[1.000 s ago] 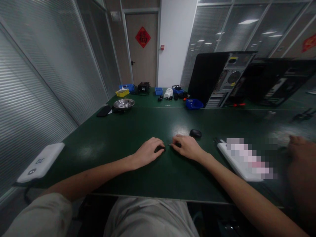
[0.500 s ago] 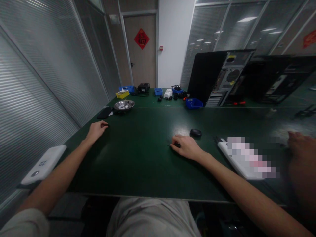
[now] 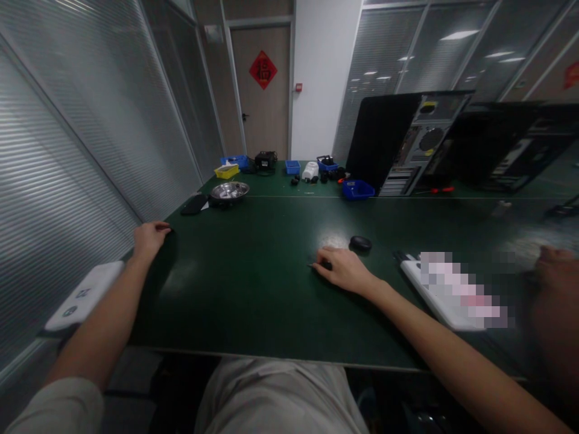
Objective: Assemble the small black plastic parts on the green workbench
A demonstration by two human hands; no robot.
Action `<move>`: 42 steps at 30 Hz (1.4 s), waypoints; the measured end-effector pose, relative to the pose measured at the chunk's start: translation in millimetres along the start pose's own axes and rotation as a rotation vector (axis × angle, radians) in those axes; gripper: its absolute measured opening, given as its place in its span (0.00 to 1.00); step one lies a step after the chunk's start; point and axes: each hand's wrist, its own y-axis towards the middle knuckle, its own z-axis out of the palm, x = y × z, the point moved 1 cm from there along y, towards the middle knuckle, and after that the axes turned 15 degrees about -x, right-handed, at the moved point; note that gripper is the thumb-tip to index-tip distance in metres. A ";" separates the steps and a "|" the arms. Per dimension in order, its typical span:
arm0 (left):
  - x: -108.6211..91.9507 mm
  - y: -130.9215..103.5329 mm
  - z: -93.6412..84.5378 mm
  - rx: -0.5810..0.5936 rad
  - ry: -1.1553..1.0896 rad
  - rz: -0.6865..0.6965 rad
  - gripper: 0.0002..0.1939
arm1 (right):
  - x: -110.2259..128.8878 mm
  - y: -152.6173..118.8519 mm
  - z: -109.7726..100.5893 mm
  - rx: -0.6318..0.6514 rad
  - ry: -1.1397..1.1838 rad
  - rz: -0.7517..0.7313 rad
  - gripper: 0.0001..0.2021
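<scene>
Small dark object (image 3: 326,265) is held in the right hand (image 3: 339,267) on the near-middle part of the green tabletop (image 3: 244,271); the fingers are curled narrow around it, and a thin pointed end shows past the fingertips, toward the left. Type of object: cannot be told, as the hand covers much of it.

Left hand (image 3: 154,236): near the left edge of the tabletop, fingertips drawn together on a dark sliver (image 3: 169,230), too small to identify.

Surroundings, as seen. Black computer mouse (image 3: 360,243) just beyond the right hand. White device (image 3: 438,301), partly pixelated, right of the right forearm. White case (image 3: 85,295) by the left forearm. Metal bowl (image 3: 230,191) with small items inside, beyond the left hand; black flat item (image 3: 194,204) just beside it. Farther back: yellow tray (image 3: 227,172), small blue basket (image 3: 292,167), dark blue bin (image 3: 358,190) next to a computer tower (image 3: 384,141). Another person's hand (image 3: 556,268), blurred, at far right.
</scene>
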 end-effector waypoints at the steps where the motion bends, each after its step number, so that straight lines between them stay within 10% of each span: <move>1: 0.6 -0.2 0.7 -0.003 0.001 0.007 0.11 | -0.1 0.1 0.1 0.001 0.002 0.000 0.08; 28: 12.8 3.4 6.9 0.017 0.174 0.053 0.12 | 1.9 0.5 -0.6 0.000 0.002 0.000 0.09; 42: -25.1 -11.2 -5.6 0.023 0.097 0.031 0.11 | 0.8 1.3 -0.2 0.003 0.014 0.014 0.07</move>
